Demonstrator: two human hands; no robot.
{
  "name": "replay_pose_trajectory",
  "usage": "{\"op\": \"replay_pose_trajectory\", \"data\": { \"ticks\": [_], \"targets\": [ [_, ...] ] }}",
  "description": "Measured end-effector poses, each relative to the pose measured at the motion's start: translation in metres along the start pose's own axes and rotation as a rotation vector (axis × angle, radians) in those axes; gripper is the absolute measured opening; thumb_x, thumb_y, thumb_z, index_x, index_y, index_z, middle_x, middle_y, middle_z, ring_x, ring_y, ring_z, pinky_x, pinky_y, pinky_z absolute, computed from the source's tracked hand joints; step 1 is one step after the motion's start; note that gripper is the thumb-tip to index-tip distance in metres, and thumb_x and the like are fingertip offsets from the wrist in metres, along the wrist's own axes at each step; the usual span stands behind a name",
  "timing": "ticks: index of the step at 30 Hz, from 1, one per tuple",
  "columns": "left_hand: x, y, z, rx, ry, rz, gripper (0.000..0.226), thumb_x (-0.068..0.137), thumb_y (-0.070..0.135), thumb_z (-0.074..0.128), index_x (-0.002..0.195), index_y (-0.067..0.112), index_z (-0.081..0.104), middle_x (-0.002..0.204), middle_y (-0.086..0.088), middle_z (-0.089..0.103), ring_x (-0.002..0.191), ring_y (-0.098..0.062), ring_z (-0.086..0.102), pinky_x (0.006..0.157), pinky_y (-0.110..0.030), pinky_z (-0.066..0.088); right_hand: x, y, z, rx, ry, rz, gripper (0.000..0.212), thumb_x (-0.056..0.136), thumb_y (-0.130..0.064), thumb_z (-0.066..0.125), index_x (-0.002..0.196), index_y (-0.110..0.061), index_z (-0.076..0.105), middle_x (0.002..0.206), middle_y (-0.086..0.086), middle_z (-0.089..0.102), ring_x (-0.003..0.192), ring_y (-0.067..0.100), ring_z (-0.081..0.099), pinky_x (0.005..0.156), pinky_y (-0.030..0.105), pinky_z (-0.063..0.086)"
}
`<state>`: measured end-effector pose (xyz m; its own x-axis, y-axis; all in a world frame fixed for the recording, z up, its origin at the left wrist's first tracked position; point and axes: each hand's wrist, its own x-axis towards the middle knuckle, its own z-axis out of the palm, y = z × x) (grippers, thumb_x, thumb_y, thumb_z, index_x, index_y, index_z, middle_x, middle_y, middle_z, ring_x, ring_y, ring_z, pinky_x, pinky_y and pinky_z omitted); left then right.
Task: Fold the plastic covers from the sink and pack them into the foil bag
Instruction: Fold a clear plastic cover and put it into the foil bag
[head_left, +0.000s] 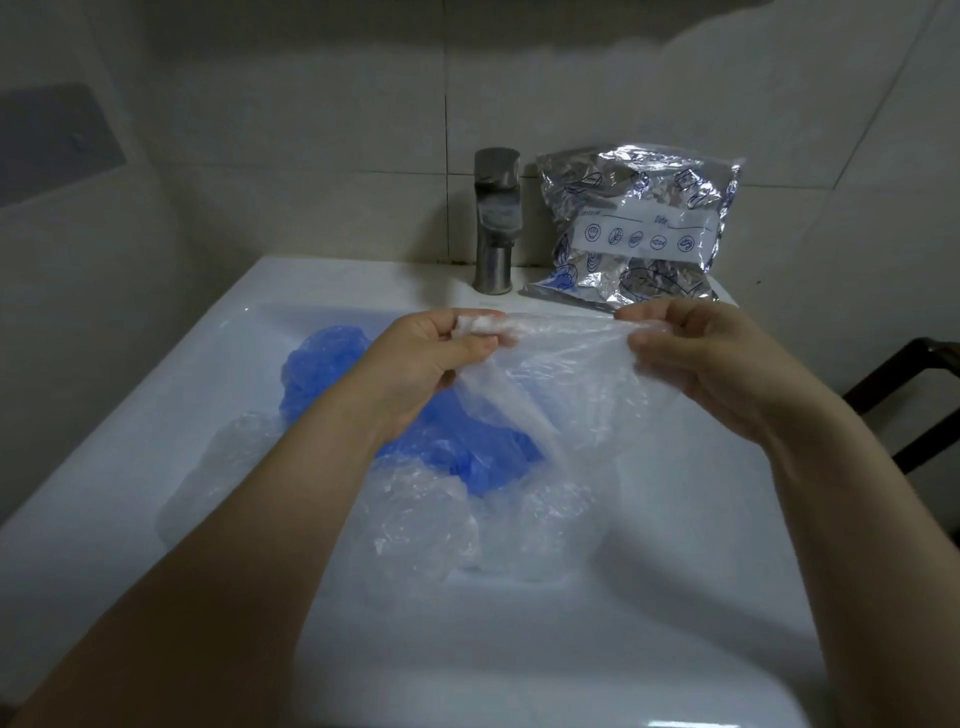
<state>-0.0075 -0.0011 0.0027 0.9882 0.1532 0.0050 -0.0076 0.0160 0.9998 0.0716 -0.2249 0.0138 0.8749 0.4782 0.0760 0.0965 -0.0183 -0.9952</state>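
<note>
Clear plastic cover (566, 364), thin, limp, likely slippery, stretched above the sink (675, 519); left hand (431, 358) and right hand (691, 353) pinch its top edge.

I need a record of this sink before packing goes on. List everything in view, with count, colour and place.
clear cover: one, see-through, stretched between both hands above the basin
blue covers: a crumpled heap, count unclear, blue, in the basin under the left arm
clear covers: a crumpled heap, count unclear, see-through, in the basin nearer the person
foil bag: one, silver with blue prints and a white label, on the sink's back ledge, right of the tap
tap: one, grey metal, back ledge, centre
sink: one, white
dark frame: one, black, right edge, only partly seen
left hand: pinches the cover's left edge
right hand: pinches its right edge
</note>
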Motion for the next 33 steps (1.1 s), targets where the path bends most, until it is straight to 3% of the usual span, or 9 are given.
{"op": "replay_pose_trajectory", "data": {
  "ticks": [5, 9, 12, 16, 21, 24, 27, 29, 33],
  "targets": [
    [0.005, -0.006, 0.004, -0.016, 0.054, -0.01, 0.014, 0.09, 0.012, 0.056, 0.083, 0.015, 0.068, 0.074, 0.005, 0.07, 0.079, -0.012, 0.062, 0.088, -0.03, 0.05, 0.0, 0.001, -0.001, -0.32, 0.079, -0.126, 0.025, 0.088, -0.008, 0.06, 0.065, -0.019, 0.058, 0.049, -0.014, 0.052, 0.048, 0.0, 0.044, 0.052, 0.011, 0.038],
    [0.005, -0.004, 0.005, -0.073, 0.065, 0.064, 0.02, 0.088, 0.006, 0.058, 0.095, 0.023, 0.062, 0.079, 0.004, 0.07, 0.08, -0.016, 0.064, 0.071, -0.027, 0.05, 0.0, 0.002, 0.0, -0.271, 0.038, -0.072, 0.019, 0.091, -0.013, 0.055, 0.074, -0.008, 0.064, 0.051, -0.012, 0.058, 0.048, -0.001, 0.045, 0.05, 0.01, 0.036],
    [0.002, -0.003, 0.008, 0.041, 0.056, 0.191, 0.031, 0.087, 0.006, 0.06, 0.101, 0.033, 0.055, 0.077, 0.002, 0.069, 0.074, -0.014, 0.065, 0.063, -0.017, 0.048, 0.001, 0.004, 0.001, -0.206, 0.025, -0.039, 0.015, 0.09, -0.008, 0.054, 0.081, -0.004, 0.064, 0.055, -0.011, 0.06, 0.051, -0.001, 0.052, 0.055, 0.01, 0.043],
    [-0.004, 0.001, 0.015, 0.094, 0.03, 0.291, 0.025, 0.092, -0.003, 0.049, 0.091, 0.019, 0.061, 0.071, 0.006, 0.067, 0.061, 0.0, 0.064, 0.065, -0.012, 0.049, 0.0, -0.001, 0.0, 0.011, 0.017, -0.039, 0.025, 0.091, 0.002, 0.047, 0.088, -0.017, 0.063, 0.055, -0.01, 0.057, 0.048, 0.004, 0.052, 0.057, 0.014, 0.049],
    [-0.007, 0.004, 0.016, 0.142, 0.018, 0.232, 0.04, 0.088, -0.01, 0.042, 0.074, 0.017, 0.067, 0.065, 0.016, 0.069, 0.068, 0.004, 0.062, 0.068, -0.009, 0.045, -0.002, -0.005, 0.007, -0.091, 0.065, -0.071, 0.047, 0.087, 0.013, 0.035, 0.062, -0.017, 0.062, 0.06, -0.004, 0.058, 0.048, 0.008, 0.045, 0.046, 0.015, 0.037],
    [-0.005, 0.003, 0.018, 0.123, 0.094, 0.171, 0.038, 0.089, 0.007, 0.053, 0.057, 0.023, 0.066, 0.06, 0.012, 0.064, 0.065, -0.005, 0.056, 0.07, -0.02, 0.043, 0.002, -0.002, 0.015, -0.131, 0.17, -0.032, 0.028, 0.075, -0.003, 0.043, 0.056, -0.016, 0.06, 0.055, -0.003, 0.054, 0.047, 0.01, 0.041, 0.046, 0.019, 0.034],
    [-0.006, 0.002, 0.023, 0.119, 0.16, 0.152, 0.03, 0.08, 0.022, 0.07, 0.056, 0.019, 0.053, 0.05, 0.012, 0.047, 0.056, -0.006, 0.043, 0.062, -0.02, 0.037, 0.0, 0.001, 0.024, -0.232, 0.181, -0.024, 0.028, 0.084, -0.019, 0.062, 0.06, -0.008, 0.057, 0.057, 0.0, 0.052, 0.043, 0.008, 0.039, 0.047, 0.018, 0.032],
    [-0.006, 0.0, 0.024, 0.131, 0.155, 0.165, 0.034, 0.074, 0.015, 0.076, 0.059, 0.019, 0.046, 0.053, 0.01, 0.041, 0.057, -0.006, 0.038, 0.058, -0.019, 0.034, -0.003, 0.002, 0.026, -0.378, 0.122, -0.039, 0.028, 0.077, -0.027, 0.072, 0.064, -0.011, 0.055, 0.053, -0.004, 0.047, 0.047, 0.007, 0.037, 0.047, 0.018, 0.029],
    [-0.006, 0.002, 0.021, 0.125, 0.118, 0.19, 0.031, 0.074, -0.004, 0.072, 0.072, 0.022, 0.054, 0.07, 0.008, 0.053, 0.059, -0.001, 0.049, 0.066, -0.013, 0.045, -0.005, -0.004, 0.02, -0.409, 0.125, -0.123, 0.024, 0.072, -0.008, 0.076, 0.064, -0.019, 0.057, 0.049, -0.013, 0.051, 0.042, -0.002, 0.037, 0.043, 0.009, 0.028]
  ]
}}
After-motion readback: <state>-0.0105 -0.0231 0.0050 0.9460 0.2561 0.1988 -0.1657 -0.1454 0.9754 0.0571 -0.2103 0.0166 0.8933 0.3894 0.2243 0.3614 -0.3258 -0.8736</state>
